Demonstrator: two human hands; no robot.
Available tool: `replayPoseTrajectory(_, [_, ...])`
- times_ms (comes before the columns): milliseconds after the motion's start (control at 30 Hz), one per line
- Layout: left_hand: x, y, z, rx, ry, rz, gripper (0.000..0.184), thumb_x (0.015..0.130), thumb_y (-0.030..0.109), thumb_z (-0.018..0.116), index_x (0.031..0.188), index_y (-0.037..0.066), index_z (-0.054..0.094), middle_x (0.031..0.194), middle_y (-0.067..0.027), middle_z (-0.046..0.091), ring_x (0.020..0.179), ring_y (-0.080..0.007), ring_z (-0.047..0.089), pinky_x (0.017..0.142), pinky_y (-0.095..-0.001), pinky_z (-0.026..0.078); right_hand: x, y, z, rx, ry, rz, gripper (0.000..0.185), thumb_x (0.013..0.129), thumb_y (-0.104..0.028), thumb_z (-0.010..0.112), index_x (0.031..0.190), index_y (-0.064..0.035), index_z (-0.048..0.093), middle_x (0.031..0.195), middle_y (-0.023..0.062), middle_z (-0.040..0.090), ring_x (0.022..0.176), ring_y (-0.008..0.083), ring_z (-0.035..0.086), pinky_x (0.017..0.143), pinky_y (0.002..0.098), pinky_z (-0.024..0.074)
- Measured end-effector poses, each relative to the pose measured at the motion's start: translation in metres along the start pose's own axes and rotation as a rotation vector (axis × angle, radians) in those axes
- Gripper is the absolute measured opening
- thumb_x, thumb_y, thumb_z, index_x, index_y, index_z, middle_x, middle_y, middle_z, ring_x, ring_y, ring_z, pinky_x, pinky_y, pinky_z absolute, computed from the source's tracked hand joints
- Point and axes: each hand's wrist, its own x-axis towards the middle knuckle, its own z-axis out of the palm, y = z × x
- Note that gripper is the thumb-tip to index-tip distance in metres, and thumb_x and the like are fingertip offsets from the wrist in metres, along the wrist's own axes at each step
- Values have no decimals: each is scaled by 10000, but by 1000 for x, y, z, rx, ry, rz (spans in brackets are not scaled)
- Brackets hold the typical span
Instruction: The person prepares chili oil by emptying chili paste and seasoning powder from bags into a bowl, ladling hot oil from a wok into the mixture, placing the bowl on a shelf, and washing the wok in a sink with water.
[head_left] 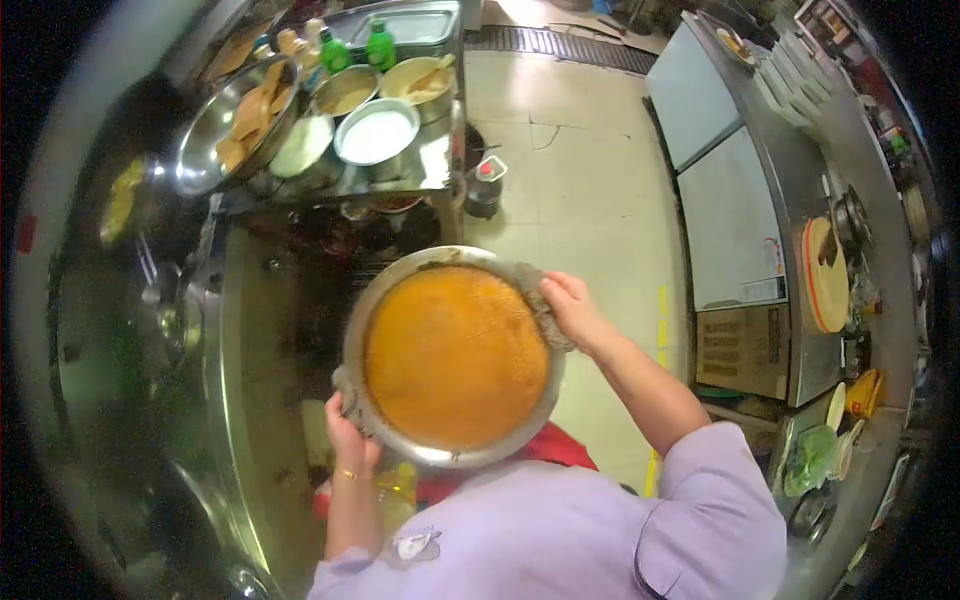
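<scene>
A large round metal pot [552, 400], seen from above, holds an orange-brown liquid [455, 355] almost to its rim. My right hand [575, 308] is closed on a grey cloth [545, 308] at the pot's upper right edge. At the lower left edge, my left hand [350, 437] grips the pot through another grey cloth [345, 388]; some of its fingers are hidden under the rim. The pot is in front of my body, over the floor beside the counter.
Left counter [432, 172] bears a steel bowl [190, 160], a white-filled bowl [377, 134] and green bottles [380, 47]. A dark jug [484, 190] stands on the floor. To the right are a refrigerated cabinet [735, 220] and a round cutting board [825, 275].
</scene>
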Motion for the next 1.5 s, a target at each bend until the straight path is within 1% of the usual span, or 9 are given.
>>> replayPoseTrajectory(233, [87,-93,187,151,-159,-287,412,901,323,377,1153,31,520,1111,-98,587,1035,-233,560,917,-386,440,48,-25,-187,109,236,180,281,890,-194,468,1018,30,580,935,65,604,866,148,539,787,290,434])
replayPoseTrajectory(433, [200,-159,306,239,-259,-272,348,903,291,397,1106,41,529,1079,-92,587,1002,-210,569,869,-358,465,136,-13,-302,-5,350,158,219,897,-188,470,962,-3,568,876,21,592,791,108,533,725,265,433])
replayPoseTrajectory(533, [241,-167,375,274,-191,-355,327,902,274,401,1085,39,536,1061,-84,588,977,-205,570,853,-352,465,193,-16,-333,127,376,163,222,899,-185,475,977,2,565,866,8,573,804,103,517,745,253,424])
replayPoseTrajectory(600, [286,-181,399,338,-206,-259,333,885,302,427,1072,58,556,1042,-70,602,960,-204,577,851,-370,464,242,-17,-352,149,386,153,228,901,-185,474,993,6,559,883,11,570,827,101,511,763,248,418])
replayPoseTrajectory(767, [370,-187,456,324,-137,-126,316,887,282,454,1066,46,564,1036,-66,602,944,-188,574,844,-357,460,357,-25,-376,119,254,141,262,908,-180,464,1058,22,536,950,36,576,897,108,507,817,242,404])
replayPoseTrajectory(867, [418,-184,488,295,-124,-36,329,916,236,449,1125,3,551,1108,-86,584,1014,-171,553,893,-316,427,448,-3,-384,-104,293,67,248,904,-167,484,1053,22,541,958,51,591,849,114,532,776,275,438])
replayPoseTrajectory(1067, [523,-176,521,238,5,66,378,925,284,443,1161,4,532,1142,-91,583,1032,-200,560,910,-336,430,608,-15,-361,160,-22,140,231,912,-129,458,1078,18,526,994,69,600,882,130,551,803,271,439])
replayPoseTrajectory(1300, [651,-133,511,247,153,154,397,918,315,452,1193,38,521,1162,-79,575,1060,-206,545,930,-353,419,748,27,-297,27,-162,178,263,903,-144,463,1105,19,506,1005,65,576,898,123,509,802,274,418])
replayPoseTrajectory(1500, [745,-120,471,127,312,99,414,902,356,475,1176,50,532,1153,-58,570,1081,-213,532,946,-359,409,834,92,-230,192,-249,296,345,913,-162,464,1200,29,458,1109,94,555,1003,148,493,880,289,389])
